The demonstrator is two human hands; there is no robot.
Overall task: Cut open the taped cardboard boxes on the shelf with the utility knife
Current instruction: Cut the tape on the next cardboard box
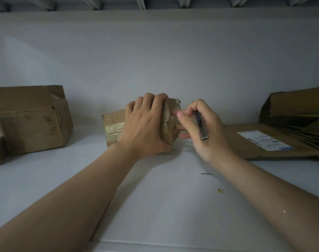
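Note:
A small taped cardboard box (112, 124) stands in the middle of the white shelf (155, 197), near the back wall. My left hand (146, 126) grips it from above, fingers curled over its far edge and thumb on its near side. My right hand (202, 128) is just right of the box and holds a slim dark utility knife (200, 127), handle end pointing towards me. The thumb and forefinger of that hand touch the box's taped right end (168, 122). The blade tip is hidden by the fingers.
An opened cardboard box (31, 119) sits at the left. A flattened box with a white label (264, 140) lies at the right, with a pile of flattened cardboard (297, 110) behind it. Small scraps (220, 190) lie on the shelf.

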